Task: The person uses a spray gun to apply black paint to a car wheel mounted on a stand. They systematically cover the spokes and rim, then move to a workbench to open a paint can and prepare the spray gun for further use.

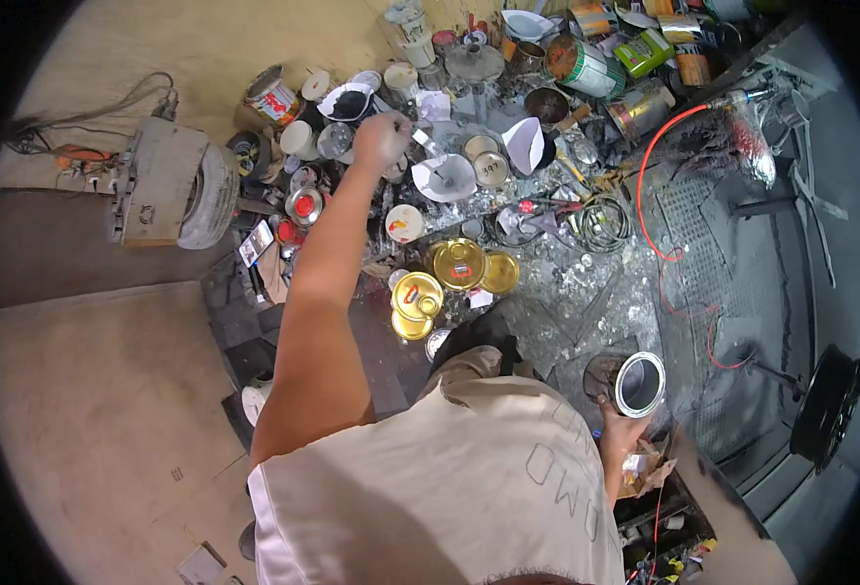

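Observation:
My left arm reaches across the cluttered bench, and my left hand (383,139) is closed above it with the fingers curled; what they hold, if anything, is hidden. Close to that hand are a white paper funnel (348,100) with dark stuff inside, a clear plastic cup (334,140) and a white bowl-like paper funnel (457,187) with a pale-handled stick (428,143) leaning at it. Low on the right, my right hand (623,427) grips an open paint can (640,385). Its rim is silvery and its inside looks dark grey.
Gold-lidded tins (459,263) stand at the bench's near edge. A coiled hose (601,224) lies right of centre, and an orange air hose (645,175) hangs farther right. A black wheel rim (828,408) is at the far right. At left sits a dusty machine (162,185).

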